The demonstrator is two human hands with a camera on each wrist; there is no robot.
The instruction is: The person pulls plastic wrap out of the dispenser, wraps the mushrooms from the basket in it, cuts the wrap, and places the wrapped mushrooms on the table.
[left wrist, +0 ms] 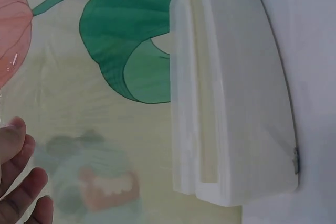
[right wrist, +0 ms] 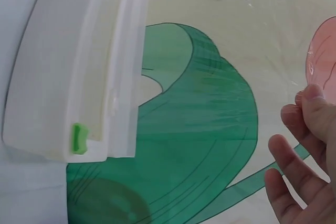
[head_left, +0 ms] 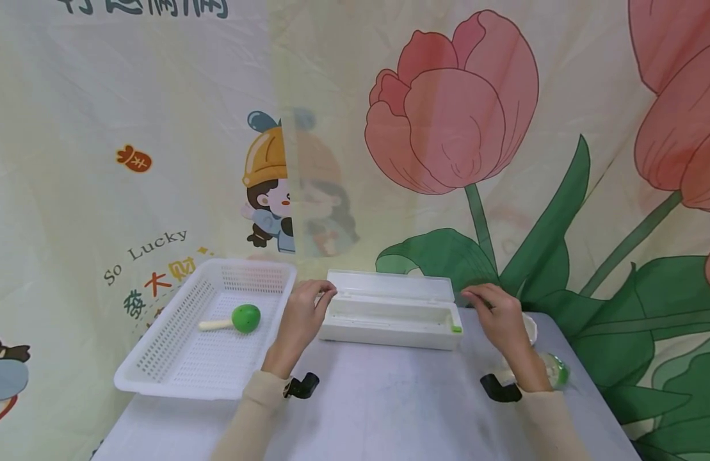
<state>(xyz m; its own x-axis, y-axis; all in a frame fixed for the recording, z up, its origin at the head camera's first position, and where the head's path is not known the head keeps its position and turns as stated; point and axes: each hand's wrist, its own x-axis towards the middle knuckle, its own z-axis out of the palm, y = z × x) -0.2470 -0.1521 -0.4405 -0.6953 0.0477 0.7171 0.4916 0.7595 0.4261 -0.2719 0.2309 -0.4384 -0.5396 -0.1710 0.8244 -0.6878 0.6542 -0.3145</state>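
A tulip-printed curtain (head_left: 331, 64) hangs behind the pale counter (head_left: 389, 397), where a white dispenser box (head_left: 389, 338) stands with its lid (head_left: 389, 282) raised, probably to free the film. Above it, well apart, the left hand (head_left: 301, 317) and right hand (head_left: 504, 322) each pinch clear film (right wrist: 226, 100) between thumb and forefinger, other fingers loosely parted; this wide hold likely keeps it flat. A green slider (head_left: 456, 329) sits at the box's right end.

backdrop (head_left: 61, 128): pale, printed | motifs: pink tulips (head_left: 452, 121), green leaves (head_left: 441, 250), cartoon figures (head_left: 265, 157) | table (head_left: 389, 403): whitish | shadows: faint
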